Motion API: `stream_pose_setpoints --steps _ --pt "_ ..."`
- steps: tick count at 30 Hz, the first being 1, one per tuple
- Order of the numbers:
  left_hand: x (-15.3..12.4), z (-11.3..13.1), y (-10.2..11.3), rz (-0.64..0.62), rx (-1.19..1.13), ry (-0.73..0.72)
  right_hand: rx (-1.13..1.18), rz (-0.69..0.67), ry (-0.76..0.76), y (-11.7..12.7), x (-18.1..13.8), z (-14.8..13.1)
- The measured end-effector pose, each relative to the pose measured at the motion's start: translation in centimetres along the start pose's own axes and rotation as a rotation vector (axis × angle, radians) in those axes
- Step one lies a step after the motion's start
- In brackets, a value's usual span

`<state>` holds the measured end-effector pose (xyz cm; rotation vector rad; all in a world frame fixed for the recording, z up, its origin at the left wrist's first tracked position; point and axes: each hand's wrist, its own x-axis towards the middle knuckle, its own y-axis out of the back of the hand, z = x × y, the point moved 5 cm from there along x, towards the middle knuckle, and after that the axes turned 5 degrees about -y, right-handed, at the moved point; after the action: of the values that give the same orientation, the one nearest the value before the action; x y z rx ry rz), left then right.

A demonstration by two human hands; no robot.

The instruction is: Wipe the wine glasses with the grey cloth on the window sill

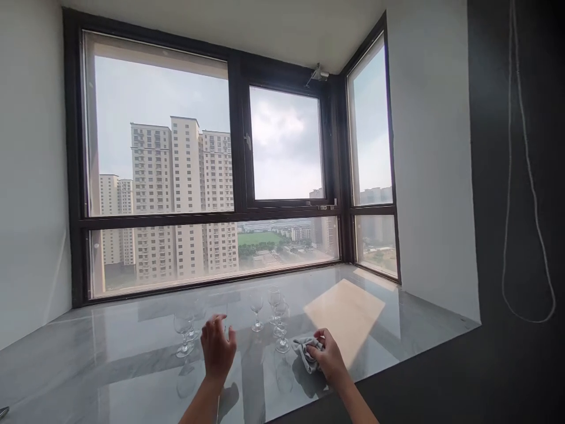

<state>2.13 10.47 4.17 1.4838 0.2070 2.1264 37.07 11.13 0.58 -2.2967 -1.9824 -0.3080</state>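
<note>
My right hand (327, 355) grips a crumpled grey cloth (308, 352) just above the front part of the glossy sill (145, 377). My left hand (218, 347) is raised over the sill with its fingers apart and nothing in them. Just left of it stands a clear stemmed glass (183, 330), with a second glass (193, 330) partly hidden behind. Between my hands, farther back, a small stemmed glass (256, 311) stands upright. Nearer the cloth, a stemmed glass (281, 327) overlaps another glass (273, 297) behind it.
Dark-framed windows (154, 220) border the sill at the back and right. A sunlit patch (346, 315) falls on the sill beyond the cloth. White side walls (432, 147) flank it. A looped cord (507, 235) hangs at the right. A dark object (4, 412) shows at the lower left edge.
</note>
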Motion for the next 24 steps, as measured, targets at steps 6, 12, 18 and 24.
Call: stream_pose_setpoints --steps 6,12,18,24 --pt "0.8 -5.3 5.5 0.467 0.140 0.427 -0.036 0.015 -0.003 0.0 0.0 0.3" --pt "0.9 -9.0 3.5 0.183 0.087 0.745 0.000 0.023 -0.020 -0.1 0.3 0.6" --pt "0.9 -8.6 2.7 0.006 0.045 0.560 0.093 -0.012 -0.058 -0.2 -0.1 0.2" --pt "-1.8 3.0 1.2 -0.159 -0.091 -0.473 0.090 -0.103 -0.063 -0.7 -0.3 0.0"
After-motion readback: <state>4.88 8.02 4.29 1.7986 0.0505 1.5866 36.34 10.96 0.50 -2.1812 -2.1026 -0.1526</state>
